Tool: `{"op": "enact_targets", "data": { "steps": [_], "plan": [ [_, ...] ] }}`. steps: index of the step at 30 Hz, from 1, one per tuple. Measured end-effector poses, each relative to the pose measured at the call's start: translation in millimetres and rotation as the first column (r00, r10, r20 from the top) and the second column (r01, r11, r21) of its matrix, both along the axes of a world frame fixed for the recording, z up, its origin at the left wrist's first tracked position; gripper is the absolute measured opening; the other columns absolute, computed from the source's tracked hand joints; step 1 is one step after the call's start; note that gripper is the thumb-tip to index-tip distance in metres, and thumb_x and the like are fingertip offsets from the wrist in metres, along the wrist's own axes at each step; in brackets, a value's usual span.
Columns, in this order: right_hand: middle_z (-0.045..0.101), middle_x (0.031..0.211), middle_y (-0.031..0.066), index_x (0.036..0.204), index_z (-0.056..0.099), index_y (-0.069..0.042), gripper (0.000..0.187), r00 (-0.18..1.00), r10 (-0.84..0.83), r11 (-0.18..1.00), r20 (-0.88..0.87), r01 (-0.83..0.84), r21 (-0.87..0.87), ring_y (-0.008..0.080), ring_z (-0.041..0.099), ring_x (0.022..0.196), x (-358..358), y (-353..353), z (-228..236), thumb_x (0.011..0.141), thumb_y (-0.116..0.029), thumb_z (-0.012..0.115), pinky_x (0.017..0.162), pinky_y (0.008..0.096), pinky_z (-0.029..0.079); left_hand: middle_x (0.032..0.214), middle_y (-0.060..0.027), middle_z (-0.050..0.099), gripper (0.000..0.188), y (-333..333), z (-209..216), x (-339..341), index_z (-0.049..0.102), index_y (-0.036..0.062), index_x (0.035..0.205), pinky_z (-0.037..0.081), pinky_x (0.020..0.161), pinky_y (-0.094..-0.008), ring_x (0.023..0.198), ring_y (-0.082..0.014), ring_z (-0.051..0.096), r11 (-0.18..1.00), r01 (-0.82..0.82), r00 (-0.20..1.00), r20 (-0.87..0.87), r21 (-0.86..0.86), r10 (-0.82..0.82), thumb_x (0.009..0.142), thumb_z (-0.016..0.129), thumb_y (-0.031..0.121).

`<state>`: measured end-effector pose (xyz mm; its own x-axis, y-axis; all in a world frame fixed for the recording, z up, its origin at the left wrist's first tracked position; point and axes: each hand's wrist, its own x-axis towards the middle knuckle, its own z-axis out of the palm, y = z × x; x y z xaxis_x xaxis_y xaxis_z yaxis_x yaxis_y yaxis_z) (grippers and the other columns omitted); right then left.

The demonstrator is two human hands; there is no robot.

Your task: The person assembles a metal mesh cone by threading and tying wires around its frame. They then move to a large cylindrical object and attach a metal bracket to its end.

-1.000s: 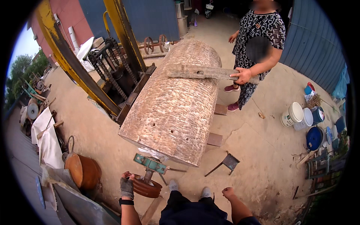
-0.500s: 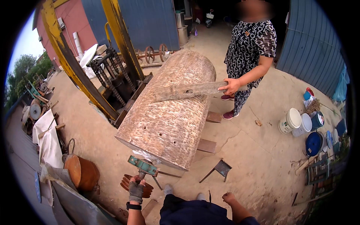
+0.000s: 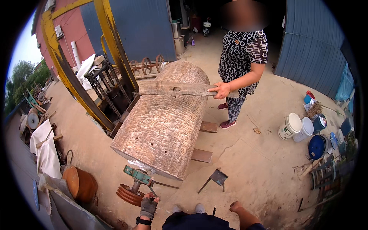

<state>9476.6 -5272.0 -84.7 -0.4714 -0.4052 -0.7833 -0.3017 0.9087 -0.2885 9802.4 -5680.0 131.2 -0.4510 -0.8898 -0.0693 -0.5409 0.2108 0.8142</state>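
Dusty tan concrete ground (image 3: pixel 260 165) surrounds both hands. The grey-gloved left hand (image 3: pixel 148 207) bends its fingers beside a rust-brown grooved pulley (image 3: pixel 129 195), grip unclear; beyond them lies a large mottled brown-white cylinder (image 3: pixel 161 126). The bare right hand (image 3: pixel 236 207) hangs half-uncurled, empty. The far doorway (image 3: pixel 211 9) is too dark to read.

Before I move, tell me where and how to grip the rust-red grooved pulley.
Probably by the outer rim of the pulley, from your side, curling over its edge; your left hand is close beside it. The grooved, round edge should offer a hold, while the green bearing block and the big drum crowd its far side.
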Motion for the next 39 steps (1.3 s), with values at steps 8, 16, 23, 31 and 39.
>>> {"op": "enact_targets", "data": {
  "steps": [8, 16, 23, 31, 39],
  "plan": [
    [0.071, 0.074, 0.0054, 0.083, 0.074, -0.011, 0.024, 0.911, -0.398, 0.914, -0.106, 0.404, 0.043, 0.0168, 0.068, 0.070, 51.7, 24.3, 30.1, 0.076, -0.033, 0.067, 0.067, 0.0336, 0.054, 0.094, -0.0106, 0.062, 0.047, 0.7, 2.6, -28.2, 0.053, 0.0000, 0.115, 0.051, 0.075, -0.0326, 0.086, -0.0202, 0.061, 0.977, 0.200, 0.977, 0.066, 0.075, -0.205, 0.080, 0.074, 0.024],
    [0.068, 0.067, 0.0082, 0.084, 0.070, -0.005, 0.018, 0.865, -0.500, 0.865, 0.027, 0.501, -0.029, 0.0171, 0.067, 0.061, 90.6, -5.9, 69.3, 0.076, -0.021, 0.068, 0.055, 0.0322, 0.052, 0.101, -0.0144, 0.064, 0.052, 14.5, 32.0, -35.7, 0.054, 0.0005, 0.118, 0.051, 0.079, -0.0349, 0.092, -0.0247, 0.064, 0.932, 0.341, 0.927, 0.120, 0.121, -0.355, 0.081, 0.072, 0.032],
    [0.064, 0.064, 0.0112, 0.083, 0.066, 0.002, 0.014, 0.866, -0.494, 0.858, 0.082, 0.500, -0.119, 0.0192, 0.067, 0.060, 100.5, -6.5, 34.5, 0.076, -0.009, 0.064, 0.050, 0.0323, 0.050, 0.104, -0.0158, 0.063, 0.050, 36.4, 14.1, -8.2, 0.054, 0.0011, 0.116, 0.051, 0.081, -0.0365, 0.093, -0.0274, 0.063, 0.912, 0.388, 0.905, 0.131, 0.129, -0.404, 0.081, 0.070, 0.033],
    [0.062, 0.062, 0.0093, 0.077, 0.064, 0.002, 0.007, 0.853, -0.507, 0.830, 0.125, 0.522, -0.197, 0.0178, 0.061, 0.052, 119.2, -11.3, 44.8, 0.074, -0.004, 0.062, 0.046, 0.0300, 0.046, 0.105, -0.0158, 0.063, 0.045, 51.3, 16.7, 8.6, 0.053, 0.0017, 0.114, 0.049, 0.083, -0.0374, 0.095, -0.0304, 0.062, 0.883, 0.443, 0.876, 0.135, 0.155, -0.463, 0.084, 0.066, 0.033],
    [0.066, 0.067, 0.0115, 0.083, 0.067, 0.002, 0.014, 0.858, -0.497, 0.834, 0.126, 0.513, -0.205, 0.0196, 0.067, 0.061, 128.0, -1.8, 40.1, 0.079, -0.010, 0.062, 0.054, 0.0331, 0.050, 0.101, -0.0135, 0.064, 0.044, 54.4, -7.4, 16.3, 0.055, 0.0036, 0.112, 0.051, 0.078, -0.0359, 0.090, -0.0272, 0.064, 0.890, 0.454, 0.884, 0.110, 0.039, -0.455, 0.083, 0.069, 0.033]
  ]
}}
